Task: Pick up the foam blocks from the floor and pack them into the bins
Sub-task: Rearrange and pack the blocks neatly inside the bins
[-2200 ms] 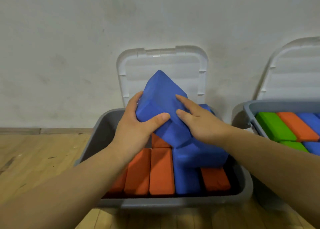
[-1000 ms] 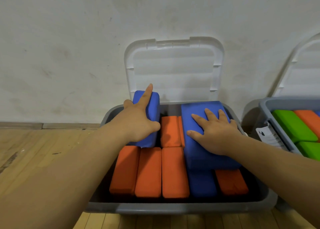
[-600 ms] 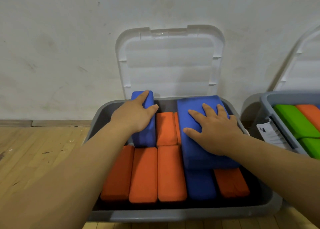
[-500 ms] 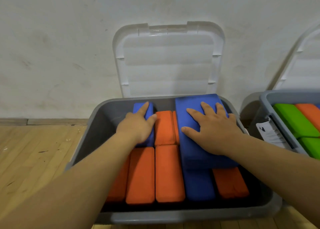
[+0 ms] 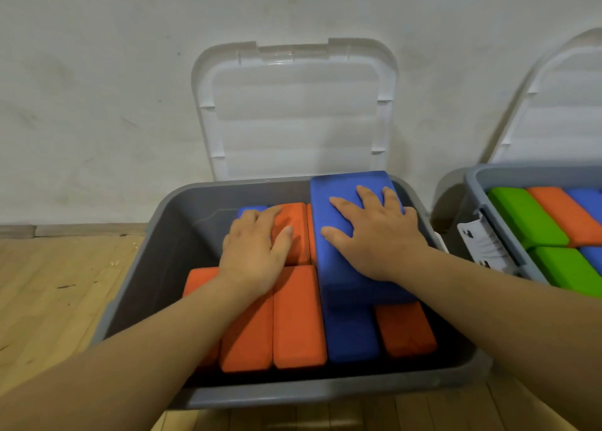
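Grey plastic bin [image 5: 140,267] sits on the wooden floor [image 5: 65,284], its clear lid [image 5: 293,121] tipped open against the wall [image 5: 97,105], with orange and blue foam blocks [image 5: 299,316] packed in rows inside. A large blue block [image 5: 345,277] lies on top at the back right, and the right hand [image 5: 374,238] presses flat on it with its fingers spread. The left hand [image 5: 254,254] rests with straight fingers across a back-row orange block [image 5: 294,214] and a smaller blue block [image 5: 252,208].
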A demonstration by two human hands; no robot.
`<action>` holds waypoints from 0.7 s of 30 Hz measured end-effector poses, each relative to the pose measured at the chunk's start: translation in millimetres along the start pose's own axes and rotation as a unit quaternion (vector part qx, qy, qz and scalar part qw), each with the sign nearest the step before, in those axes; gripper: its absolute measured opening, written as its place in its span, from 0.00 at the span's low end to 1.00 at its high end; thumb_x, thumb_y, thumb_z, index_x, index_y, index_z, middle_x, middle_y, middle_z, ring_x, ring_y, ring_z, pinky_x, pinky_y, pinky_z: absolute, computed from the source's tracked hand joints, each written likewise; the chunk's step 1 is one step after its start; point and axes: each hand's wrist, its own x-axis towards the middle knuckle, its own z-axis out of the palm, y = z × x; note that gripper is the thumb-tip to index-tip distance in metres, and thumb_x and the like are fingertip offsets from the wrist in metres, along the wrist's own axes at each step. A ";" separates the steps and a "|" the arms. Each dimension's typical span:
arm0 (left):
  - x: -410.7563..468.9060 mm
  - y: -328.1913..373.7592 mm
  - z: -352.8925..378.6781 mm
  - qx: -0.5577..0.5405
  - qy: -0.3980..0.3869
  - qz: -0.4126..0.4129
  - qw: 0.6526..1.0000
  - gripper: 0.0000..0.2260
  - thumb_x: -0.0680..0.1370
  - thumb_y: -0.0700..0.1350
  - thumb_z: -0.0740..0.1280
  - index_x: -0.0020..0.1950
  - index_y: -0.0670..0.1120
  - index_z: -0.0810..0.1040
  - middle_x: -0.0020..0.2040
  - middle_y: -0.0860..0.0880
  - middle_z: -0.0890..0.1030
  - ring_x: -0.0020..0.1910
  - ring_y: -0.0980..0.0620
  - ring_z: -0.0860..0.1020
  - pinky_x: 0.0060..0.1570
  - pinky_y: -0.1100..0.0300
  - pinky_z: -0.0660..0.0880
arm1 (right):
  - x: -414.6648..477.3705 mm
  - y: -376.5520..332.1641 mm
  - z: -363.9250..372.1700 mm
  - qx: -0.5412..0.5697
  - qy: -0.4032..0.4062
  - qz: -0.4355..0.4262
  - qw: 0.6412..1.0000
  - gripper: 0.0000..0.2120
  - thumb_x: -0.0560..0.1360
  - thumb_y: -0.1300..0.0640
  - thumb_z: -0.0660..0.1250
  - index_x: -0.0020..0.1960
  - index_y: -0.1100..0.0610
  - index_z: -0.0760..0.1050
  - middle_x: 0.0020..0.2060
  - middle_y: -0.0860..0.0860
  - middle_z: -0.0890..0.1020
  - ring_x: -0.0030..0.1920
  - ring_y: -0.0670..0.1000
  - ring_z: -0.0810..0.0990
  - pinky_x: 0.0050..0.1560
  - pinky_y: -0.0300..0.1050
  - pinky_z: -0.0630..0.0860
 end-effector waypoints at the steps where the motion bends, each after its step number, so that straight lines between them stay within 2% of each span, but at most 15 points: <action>1: -8.6 9.9 -2.3 -0.061 -0.023 -0.005 0.998 0.27 0.80 0.64 0.54 0.76 0.54 0.71 0.65 0.53 0.76 0.64 0.50 0.73 0.67 0.53 0.69 | 1.1 1.5 -0.2 0.015 0.001 0.002 1.000 0.32 0.78 0.29 0.49 0.80 0.35 0.50 0.82 0.50 0.49 0.81 0.62 0.45 0.75 0.69 0.52; 3: -26.1 25.0 -3.4 -0.161 -0.080 -0.054 0.982 0.23 0.82 0.61 0.60 0.75 0.54 0.73 0.67 0.55 0.78 0.66 0.53 0.75 0.69 0.59 0.67 | 4.7 7.7 -5.2 0.091 0.022 0.023 0.995 0.27 0.81 0.36 0.55 0.79 0.36 0.57 0.82 0.51 0.51 0.81 0.60 0.49 0.76 0.64 0.55; 5: -42.9 33.2 2.4 -0.205 -0.152 -0.078 0.964 0.24 0.81 0.62 0.63 0.74 0.54 0.74 0.71 0.56 0.76 0.70 0.55 0.73 0.74 0.58 0.64 | 7.0 18.1 -15.8 0.195 0.046 0.084 0.976 0.25 0.81 0.45 0.58 0.78 0.39 0.62 0.80 0.55 0.54 0.78 0.61 0.56 0.75 0.57 0.59; 8: -61.0 41.3 12.2 -0.283 -0.238 -0.042 0.928 0.32 0.75 0.65 0.69 0.77 0.59 0.70 0.70 0.62 0.77 0.69 0.62 0.74 0.74 0.55 0.66 | 6.0 25.7 -27.4 0.232 -0.003 0.154 0.960 0.28 0.81 0.50 0.55 0.81 0.42 0.57 0.77 0.59 0.59 0.74 0.62 0.63 0.72 0.52 0.63; 10: -65.5 49.4 8.6 -0.343 -0.266 -0.039 0.900 0.33 0.73 0.60 0.72 0.78 0.60 0.67 0.67 0.63 0.79 0.67 0.63 0.76 0.71 0.56 0.70 | 5.3 22.6 -27.8 0.243 -0.020 0.165 0.956 0.30 0.82 0.51 0.54 0.82 0.42 0.51 0.78 0.58 0.60 0.74 0.62 0.64 0.72 0.53 0.65; 12: -66.5 55.6 -1.3 -0.376 -0.238 -0.045 0.895 0.40 0.71 0.59 0.74 0.80 0.63 0.59 0.68 0.64 0.78 0.66 0.64 0.76 0.70 0.58 0.71 | 5.4 14.5 -27.0 0.316 0.008 0.167 0.934 0.31 0.82 0.52 0.56 0.83 0.43 0.52 0.79 0.53 0.62 0.75 0.59 0.67 0.72 0.52 0.67; 14: -64.1 63.0 -18.5 -0.364 -0.175 -0.053 0.913 0.48 0.66 0.65 0.76 0.81 0.66 0.53 0.69 0.65 0.76 0.65 0.63 0.76 0.69 0.57 0.72 | 6.7 5.8 -24.0 0.401 0.052 0.156 0.901 0.29 0.82 0.50 0.58 0.82 0.45 0.55 0.79 0.51 0.64 0.73 0.57 0.70 0.67 0.47 0.68; 15: -61.6 65.6 -28.3 -0.347 -0.129 -0.055 0.927 0.49 0.66 0.65 0.77 0.81 0.66 0.53 0.69 0.64 0.74 0.64 0.64 0.76 0.67 0.60 0.73 | 8.2 0.6 -22.7 0.433 0.066 0.146 0.887 0.29 0.82 0.49 0.59 0.82 0.46 0.57 0.78 0.50 0.65 0.72 0.57 0.71 0.68 0.47 0.68; 17: -53.8 67.5 -48.9 -0.320 -0.023 -0.059 0.945 0.44 0.70 0.58 0.78 0.81 0.62 0.58 0.66 0.63 0.74 0.58 0.68 0.76 0.57 0.72 0.73 | 8.4 -13.1 -21.2 0.477 0.075 0.120 0.868 0.29 0.83 0.47 0.59 0.82 0.46 0.57 0.74 0.49 0.70 0.67 0.56 0.75 0.66 0.47 0.69; 19: -42.2 65.5 -70.6 -0.305 0.054 -0.070 0.948 0.43 0.72 0.52 0.78 0.81 0.59 0.58 0.64 0.59 0.75 0.56 0.63 0.77 0.50 0.74 0.72 | 9.5 -24.0 -21.0 0.479 0.082 0.088 0.869 0.30 0.82 0.45 0.60 0.81 0.46 0.56 0.67 0.48 0.76 0.63 0.56 0.78 0.64 0.49 0.72; 21: -28.6 60.7 -94.6 -0.294 0.116 -0.079 0.945 0.46 0.72 0.53 0.79 0.82 0.56 0.55 0.66 0.55 0.74 0.60 0.57 0.76 0.54 0.67 0.73 | 6.9 -29.9 -16.5 0.435 0.086 0.046 0.895 0.31 0.81 0.43 0.62 0.81 0.45 0.55 0.62 0.47 0.77 0.63 0.53 0.78 0.62 0.47 0.72</action>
